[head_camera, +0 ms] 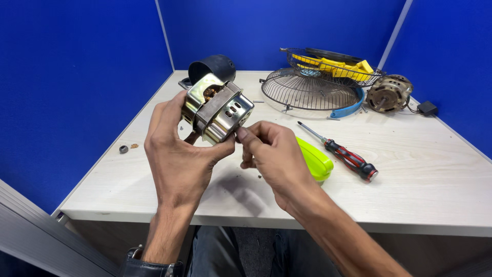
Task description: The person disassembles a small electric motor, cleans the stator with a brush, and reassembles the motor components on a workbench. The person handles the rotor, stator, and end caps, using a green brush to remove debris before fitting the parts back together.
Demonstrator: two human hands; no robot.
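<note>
Left hand grips a metal motor housing above the table; right hand seemingly pinches its edge.

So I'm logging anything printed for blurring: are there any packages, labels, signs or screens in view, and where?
None that I can see: no package, label, sign or screen on the table, the blue walls or the motor in the hands.

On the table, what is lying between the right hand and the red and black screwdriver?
In the head view, a bright green plastic piece lies on the table, between the right hand and the screwdriver.
</note>
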